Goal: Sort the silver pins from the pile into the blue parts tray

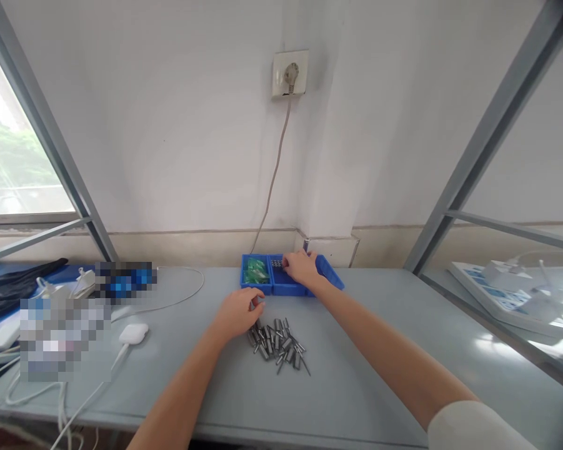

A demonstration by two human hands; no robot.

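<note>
Three blue bins stand side by side at the back of the grey table. Green pieces (256, 271) lie in the left bin (255, 290). My right hand (300, 267) reaches into the middle bin (285, 290), beside small metal parts (277, 263); its fingertips are hidden there. The right bin (330, 273) is partly behind my wrist. In front of the left bin, my left hand (242, 310) is curled with thumb and fingers close together around something dark, too small to name. A loose pile of metal cylinders and thin pins (281, 344) lies just right of and below it.
A white charger (134, 334) with its cable lies left of my left arm, near more cables and adapters (85, 282). Grey frame posts (478, 150) rise at both sides. A cord (275, 169) runs down from the wall socket (290, 74) behind the bins.
</note>
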